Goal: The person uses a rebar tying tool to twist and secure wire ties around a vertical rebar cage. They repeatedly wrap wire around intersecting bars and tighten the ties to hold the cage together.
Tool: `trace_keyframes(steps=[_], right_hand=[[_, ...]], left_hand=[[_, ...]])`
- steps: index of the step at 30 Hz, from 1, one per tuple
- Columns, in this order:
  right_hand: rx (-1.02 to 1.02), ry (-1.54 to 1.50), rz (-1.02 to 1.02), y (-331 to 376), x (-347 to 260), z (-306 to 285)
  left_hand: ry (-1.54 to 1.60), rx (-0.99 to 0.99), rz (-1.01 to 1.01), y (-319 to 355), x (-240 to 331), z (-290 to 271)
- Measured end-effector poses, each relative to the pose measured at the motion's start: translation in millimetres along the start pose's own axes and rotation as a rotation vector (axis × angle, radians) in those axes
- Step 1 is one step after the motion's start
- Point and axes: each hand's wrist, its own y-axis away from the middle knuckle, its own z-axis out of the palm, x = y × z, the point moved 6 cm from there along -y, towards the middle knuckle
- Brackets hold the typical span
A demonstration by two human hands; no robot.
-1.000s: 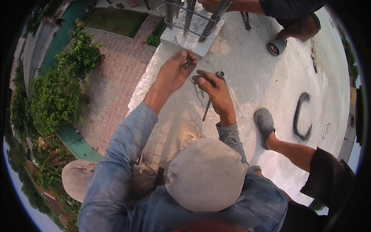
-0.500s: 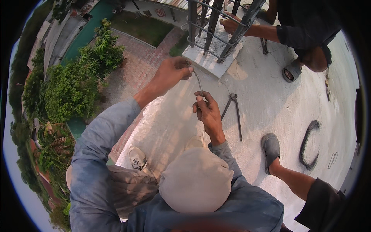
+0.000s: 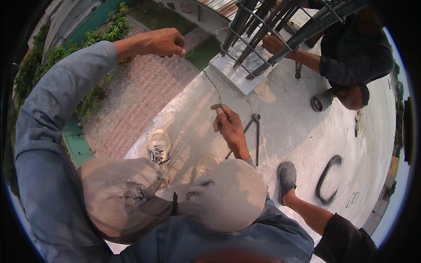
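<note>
My right hand (image 3: 229, 126) is closed on a thin steel wire (image 3: 214, 90) that runs up from my fingers toward the corner of a concrete block (image 3: 239, 74). My left hand (image 3: 160, 41) is raised far to the upper left, out over the slab edge, with its fingers curled shut; I see no wire in it. Metal pincers (image 3: 253, 131) lie on the concrete slab (image 3: 285, 127) just right of my right hand. My knees and shoes (image 3: 158, 147) are below my hands.
A rebar cage (image 3: 263, 30) rises from the block, and another person in dark clothes grips it with one hand (image 3: 275, 44). A second person's foot in a grey clog (image 3: 287, 175) stands to the right. A black wire coil (image 3: 326, 179) lies beyond it. A paved yard (image 3: 144, 96) lies far below the slab edge.
My hands were close together on the wire; my left hand has swung away up and to the left. My right hand keeps its hold on the wire. The view has shifted.
</note>
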Motion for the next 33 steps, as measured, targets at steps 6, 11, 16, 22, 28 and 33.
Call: trace_keyframes(steps=[6,11,16,22,28,33], right_hand=[[0.121,0.147,0.054,27.7,26.1,-52.3],[0.158,0.278,0.215,62.2,31.3,-60.4],[0.032,0.473,0.265,87.9,22.0,-62.4],[0.073,0.423,0.473,123.4,53.5,-77.8],[0.162,0.171,0.609,153.7,102.9,-92.1],[0.077,0.16,0.733,161.5,142.5,-93.6]], left_hand=[[0.247,0.205,0.04,-77.3,-52.8,-19.1],[0.875,0.298,-0.02,-185.9,-59.9,-2.9],[1.005,0.109,0.069,-271.3,-26.7,22.6],[1.248,-0.065,0.236,-308.1,3.4,35.8],[1.012,-0.015,0.257,-318.5,-1.0,37.6],[1.052,-0.059,0.323,-319.3,-2.0,42.1]])
